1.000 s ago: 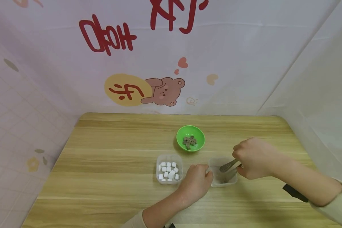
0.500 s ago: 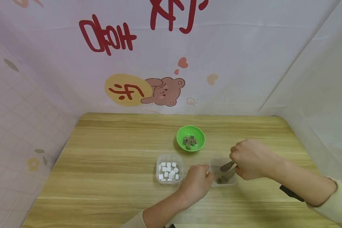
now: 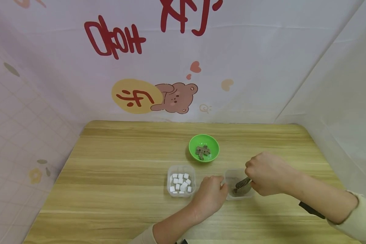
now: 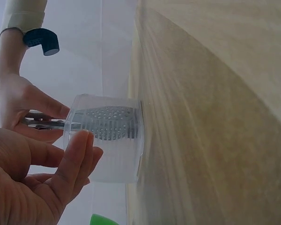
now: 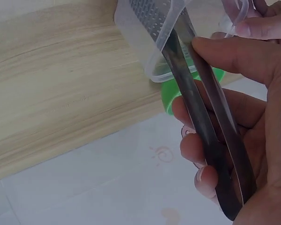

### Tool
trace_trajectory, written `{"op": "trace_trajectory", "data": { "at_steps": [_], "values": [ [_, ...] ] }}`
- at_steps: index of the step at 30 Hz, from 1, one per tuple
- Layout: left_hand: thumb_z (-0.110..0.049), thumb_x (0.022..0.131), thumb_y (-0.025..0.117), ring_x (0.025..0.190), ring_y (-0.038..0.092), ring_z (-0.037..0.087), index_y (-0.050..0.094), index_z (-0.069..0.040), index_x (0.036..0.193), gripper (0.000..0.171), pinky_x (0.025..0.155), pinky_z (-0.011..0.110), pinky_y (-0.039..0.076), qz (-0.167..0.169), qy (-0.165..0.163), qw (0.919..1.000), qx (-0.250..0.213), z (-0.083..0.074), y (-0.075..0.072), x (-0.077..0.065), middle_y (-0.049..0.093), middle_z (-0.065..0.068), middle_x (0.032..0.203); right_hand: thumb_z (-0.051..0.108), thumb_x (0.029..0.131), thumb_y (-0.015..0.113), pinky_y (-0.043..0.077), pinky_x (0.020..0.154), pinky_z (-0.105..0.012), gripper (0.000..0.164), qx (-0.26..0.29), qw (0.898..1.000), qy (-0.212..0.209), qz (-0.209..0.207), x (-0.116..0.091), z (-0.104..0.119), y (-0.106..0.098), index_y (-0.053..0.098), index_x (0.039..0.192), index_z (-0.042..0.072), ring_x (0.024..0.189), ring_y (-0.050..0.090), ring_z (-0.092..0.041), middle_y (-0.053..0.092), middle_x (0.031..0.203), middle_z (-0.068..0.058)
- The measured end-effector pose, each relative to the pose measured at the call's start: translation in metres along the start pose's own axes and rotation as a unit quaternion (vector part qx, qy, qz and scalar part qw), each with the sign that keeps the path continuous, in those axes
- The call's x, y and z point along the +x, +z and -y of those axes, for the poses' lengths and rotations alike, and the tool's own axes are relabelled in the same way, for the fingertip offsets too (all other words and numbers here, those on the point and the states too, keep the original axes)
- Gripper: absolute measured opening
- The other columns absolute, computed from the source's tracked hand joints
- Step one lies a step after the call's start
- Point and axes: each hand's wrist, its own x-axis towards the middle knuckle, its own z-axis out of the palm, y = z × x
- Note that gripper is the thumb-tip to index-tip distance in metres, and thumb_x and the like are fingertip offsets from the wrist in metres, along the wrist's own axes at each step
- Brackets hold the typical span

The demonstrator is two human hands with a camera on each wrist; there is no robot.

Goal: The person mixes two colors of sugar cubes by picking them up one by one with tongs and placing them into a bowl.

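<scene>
My left hand [image 3: 209,195] pinches the rim of a clear plastic container [image 4: 114,161], which stands on the table. In my right hand [image 3: 266,173] is a pair of metal tongs [image 5: 189,96], its arms squeezed close together between thumb and fingers. Both perforated tong heads [image 4: 110,123] reach down inside the container. At the bottom, a small brown cube [image 3: 235,191] shows beside the tong tips; whether the heads grip it I cannot tell. Behind the container, a green bowl [image 3: 212,144] holds several brown cubes [image 3: 203,151].
A second clear container [image 3: 181,168] with several white cubes [image 3: 180,181] stands left of my left hand. The wooden table [image 3: 119,183] meets a white printed cloth [image 3: 247,61] at the back, and cloth also hangs along both sides.
My right hand has shifted slightly left and down, and the tong heads have gone lower into the container toward the brown cube. My left hand stays at the rim.
</scene>
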Motion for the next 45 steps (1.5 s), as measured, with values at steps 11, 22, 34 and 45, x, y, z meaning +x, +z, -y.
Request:
{"op": "trace_trajectory", "data": {
  "at_steps": [11,22,34,45],
  "values": [
    [-0.006,0.102,0.054,0.038,0.030,-0.002,0.045,-0.016,0.067,0.038,0.038,0.017,0.025,0.006,0.003,0.9999,-0.011,0.001,0.000,0.000,0.037,-0.012,0.048,0.019,0.070,0.081,0.025,0.049,-0.023,0.044,0.057,0.998,0.027,-0.016,-0.010,-0.005,-0.006,0.039,0.058,0.023,0.055,0.022,-0.005,0.030,0.060,0.012],
    [-0.006,0.102,0.054,0.039,0.031,-0.001,0.045,-0.015,0.067,0.037,0.040,0.020,0.028,-0.001,0.013,0.9999,-0.001,0.002,-0.001,-0.001,0.036,-0.011,0.050,0.024,0.068,0.084,0.027,0.046,-0.023,0.042,0.058,0.997,0.038,-0.026,-0.011,-0.004,-0.001,0.042,0.059,0.023,0.053,0.026,-0.004,0.031,0.062,0.013],
    [-0.006,0.102,0.055,0.039,0.032,-0.001,0.045,-0.015,0.066,0.038,0.039,0.020,0.027,-0.002,0.009,1.0000,-0.003,0.000,-0.001,-0.001,0.037,-0.011,0.049,0.019,0.068,0.084,0.020,0.047,-0.022,0.045,0.030,0.997,-0.001,-0.074,-0.011,-0.001,0.011,0.040,0.059,0.022,0.056,0.018,-0.004,0.028,0.062,0.011],
    [-0.006,0.102,0.056,0.039,0.030,-0.003,0.044,-0.015,0.066,0.039,0.038,0.018,0.026,-0.003,0.017,0.9998,0.000,0.000,0.000,-0.002,0.035,-0.013,0.049,0.021,0.065,0.090,0.030,0.044,-0.017,0.034,0.082,0.984,0.030,-0.156,-0.023,-0.010,0.006,0.057,0.066,0.023,0.055,0.033,0.006,0.039,0.066,0.018]
  ]
}}
